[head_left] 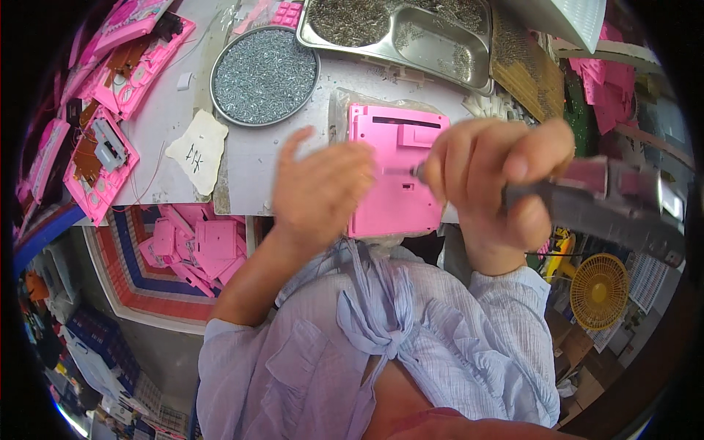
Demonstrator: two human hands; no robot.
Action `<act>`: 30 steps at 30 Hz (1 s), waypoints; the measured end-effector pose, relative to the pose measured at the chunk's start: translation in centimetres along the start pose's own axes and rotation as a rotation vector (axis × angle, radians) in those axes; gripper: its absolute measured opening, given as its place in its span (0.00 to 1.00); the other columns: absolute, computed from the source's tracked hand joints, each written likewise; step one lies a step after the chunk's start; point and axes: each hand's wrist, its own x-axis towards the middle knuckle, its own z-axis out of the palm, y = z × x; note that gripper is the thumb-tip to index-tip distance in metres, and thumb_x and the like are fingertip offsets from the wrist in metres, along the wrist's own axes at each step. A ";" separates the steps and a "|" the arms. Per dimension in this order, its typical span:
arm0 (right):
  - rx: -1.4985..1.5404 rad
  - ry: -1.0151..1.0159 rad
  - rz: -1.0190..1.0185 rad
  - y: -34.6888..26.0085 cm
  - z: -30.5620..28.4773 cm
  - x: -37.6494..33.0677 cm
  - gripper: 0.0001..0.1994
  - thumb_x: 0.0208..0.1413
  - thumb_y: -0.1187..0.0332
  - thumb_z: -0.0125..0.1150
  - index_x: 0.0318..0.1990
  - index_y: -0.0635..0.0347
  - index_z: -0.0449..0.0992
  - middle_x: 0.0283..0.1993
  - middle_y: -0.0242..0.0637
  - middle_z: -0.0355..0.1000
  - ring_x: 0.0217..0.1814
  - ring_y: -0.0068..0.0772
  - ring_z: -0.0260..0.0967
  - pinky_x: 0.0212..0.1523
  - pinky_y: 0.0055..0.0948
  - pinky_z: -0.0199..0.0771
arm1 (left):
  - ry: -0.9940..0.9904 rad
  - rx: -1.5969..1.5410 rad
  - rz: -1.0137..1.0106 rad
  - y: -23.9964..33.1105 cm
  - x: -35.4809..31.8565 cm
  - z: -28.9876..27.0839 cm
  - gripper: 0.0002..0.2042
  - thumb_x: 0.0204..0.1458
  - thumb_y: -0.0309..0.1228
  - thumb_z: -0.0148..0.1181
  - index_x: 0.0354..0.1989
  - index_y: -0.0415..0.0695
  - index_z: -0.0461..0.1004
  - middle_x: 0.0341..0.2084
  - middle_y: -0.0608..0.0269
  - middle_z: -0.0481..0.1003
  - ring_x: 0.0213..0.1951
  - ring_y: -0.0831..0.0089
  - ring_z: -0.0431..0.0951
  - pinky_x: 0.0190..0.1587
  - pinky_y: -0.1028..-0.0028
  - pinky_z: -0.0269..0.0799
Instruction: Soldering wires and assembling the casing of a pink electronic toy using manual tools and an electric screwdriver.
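A pink plastic housing (396, 202) lies flat at the table's front edge, on a clear plastic bag (339, 110). It has a dark slot near its far end and a small square hole lower down. Slightly blurred, my left hand (319, 187) is at the housing's left edge, fingers stretched out and thumb apart; it holds nothing I can see. My right hand (491, 165) is closed round a dark electric screwdriver (605, 209), held almost level above the housing's right side. Its thin bit points left over the pink surface; whether the tip touches is unclear.
A round metal tray (317, 84) full of small silvery screws stands at the back. Beside it, a steel compartment tray (480, 77) holds brownish screws. Opened pink housings (132, 150) with wires lie left. Pink parts fill a striped bin (121, 275) below; a yellow fan (600, 292) stands right.
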 end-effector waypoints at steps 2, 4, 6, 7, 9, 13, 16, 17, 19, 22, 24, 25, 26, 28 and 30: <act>-0.051 0.027 -0.079 1.7 -0.8 1.8 0.11 0.67 0.63 0.57 0.50 0.54 0.68 0.19 0.26 0.59 0.20 0.24 0.57 0.22 0.30 0.64 | 0.097 0.034 -0.105 -1.6 0.1 -0.9 0.03 0.53 0.25 0.65 0.34 0.47 0.78 0.34 0.64 0.82 0.39 0.68 0.83 0.52 0.60 0.64; -0.028 0.030 -0.073 4.4 -2.1 2.9 0.09 0.65 0.67 0.53 0.51 0.55 0.68 0.19 0.28 0.58 0.20 0.25 0.56 0.23 0.31 0.61 | 0.002 -0.034 -0.086 -1.6 -0.6 -1.4 0.05 0.51 0.26 0.67 0.31 0.46 0.75 0.32 0.64 0.81 0.38 0.68 0.82 0.50 0.60 0.65; 0.003 0.022 -0.044 6.1 -2.7 3.3 0.09 0.64 0.69 0.54 0.50 0.56 0.67 0.19 0.30 0.58 0.19 0.24 0.55 0.22 0.30 0.60 | -0.067 -0.089 -0.042 -1.0 -0.9 -1.1 0.07 0.51 0.23 0.65 0.24 0.44 0.72 0.26 0.64 0.78 0.34 0.67 0.83 0.47 0.63 0.64; 0.017 0.013 -0.035 6.7 -2.8 3.4 0.09 0.64 0.70 0.55 0.49 0.57 0.67 0.19 0.30 0.59 0.19 0.24 0.54 0.21 0.30 0.60 | -0.069 -0.114 0.010 -0.8 -0.9 -0.7 0.08 0.51 0.24 0.65 0.24 0.44 0.71 0.27 0.64 0.79 0.35 0.67 0.83 0.46 0.63 0.64; -0.077 0.024 -0.016 7.5 -2.7 3.4 0.07 0.64 0.71 0.56 0.46 0.58 0.66 0.19 0.32 0.59 0.18 0.24 0.54 0.21 0.30 0.60 | -0.074 -0.164 0.115 -0.4 -0.7 -0.1 0.10 0.49 0.24 0.66 0.22 0.45 0.70 0.29 0.64 0.79 0.37 0.67 0.83 0.45 0.63 0.64; -0.409 0.005 -0.023 8.2 -2.0 3.0 0.07 0.64 0.73 0.57 0.40 0.58 0.63 0.19 0.35 0.61 0.18 0.24 0.56 0.20 0.31 0.61 | -0.105 -0.087 0.082 0.2 -1.3 0.5 0.10 0.48 0.26 0.67 0.23 0.45 0.69 0.36 0.62 0.81 0.43 0.68 0.83 0.46 0.63 0.62; -0.413 -0.059 -0.032 7.9 -2.2 3.0 0.08 0.64 0.73 0.58 0.38 0.58 0.63 0.19 0.35 0.62 0.18 0.24 0.57 0.20 0.31 0.62 | -0.130 -0.053 0.037 0.5 -2.3 0.7 0.09 0.47 0.28 0.67 0.25 0.45 0.69 0.40 0.61 0.81 0.46 0.68 0.83 0.46 0.64 0.60; -0.386 -0.076 -0.033 7.5 -2.5 2.9 0.08 0.64 0.73 0.58 0.38 0.58 0.63 0.19 0.35 0.62 0.18 0.24 0.57 0.19 0.31 0.61 | -0.137 -0.042 0.028 0.6 -2.4 0.6 0.09 0.47 0.28 0.66 0.26 0.45 0.69 0.41 0.61 0.81 0.46 0.69 0.83 0.45 0.65 0.60; -0.334 -0.103 -0.038 6.7 -2.9 3.0 0.08 0.64 0.74 0.58 0.37 0.59 0.63 0.19 0.35 0.62 0.17 0.24 0.56 0.19 0.31 0.61 | -0.154 -0.025 0.022 0.8 -2.7 0.5 0.08 0.48 0.29 0.67 0.28 0.45 0.70 0.43 0.62 0.80 0.46 0.70 0.82 0.45 0.66 0.59; 0.111 0.143 0.060 5.8 0.2 2.3 0.08 0.55 0.76 0.64 0.29 0.58 0.70 0.24 0.29 0.66 0.23 0.23 0.65 0.25 0.25 0.67 | -0.148 -0.018 0.000 0.8 -3.2 0.8 0.08 0.48 0.31 0.67 0.31 0.45 0.72 0.45 0.64 0.79 0.45 0.74 0.81 0.46 0.67 0.58; -0.179 0.090 0.061 6.2 0.0 1.3 0.10 0.57 0.75 0.64 0.30 0.58 0.67 0.21 0.29 0.64 0.20 0.24 0.62 0.22 0.26 0.64 | -0.139 -0.036 -0.012 0.9 -3.2 0.8 0.08 0.48 0.30 0.67 0.33 0.46 0.72 0.46 0.64 0.79 0.45 0.75 0.81 0.46 0.67 0.58; -0.359 0.001 0.045 6.3 -0.7 1.1 0.10 0.59 0.74 0.63 0.33 0.58 0.65 0.20 0.31 0.63 0.19 0.24 0.59 0.20 0.28 0.62 | -0.154 -0.050 -0.029 0.9 -3.2 0.7 0.09 0.48 0.30 0.67 0.33 0.45 0.72 0.46 0.64 0.79 0.45 0.74 0.81 0.46 0.67 0.58; -0.439 -0.063 0.030 6.5 -1.1 1.0 0.11 0.61 0.74 0.63 0.35 0.59 0.64 0.19 0.32 0.62 0.18 0.24 0.58 0.19 0.28 0.61 | -0.169 -0.063 -0.046 1.0 -3.1 0.4 0.09 0.48 0.29 0.67 0.34 0.45 0.73 0.45 0.64 0.80 0.45 0.74 0.81 0.45 0.67 0.58; -0.495 -0.163 -0.016 6.9 -1.6 1.0 0.11 0.61 0.74 0.63 0.37 0.59 0.63 0.19 0.34 0.62 0.18 0.24 0.57 0.17 0.29 0.60 | -0.188 -0.106 -0.078 1.0 -2.9 0.0 0.09 0.49 0.28 0.68 0.35 0.45 0.74 0.45 0.64 0.80 0.45 0.73 0.81 0.45 0.66 0.59; -0.477 -0.128 0.020 7.1 -1.4 0.9 0.10 0.62 0.72 0.63 0.40 0.59 0.65 0.19 0.32 0.62 0.17 0.24 0.58 0.18 0.29 0.61 | -0.195 -0.163 -0.107 0.8 -2.5 -0.1 0.08 0.49 0.26 0.68 0.37 0.45 0.76 0.44 0.64 0.82 0.45 0.72 0.81 0.47 0.64 0.60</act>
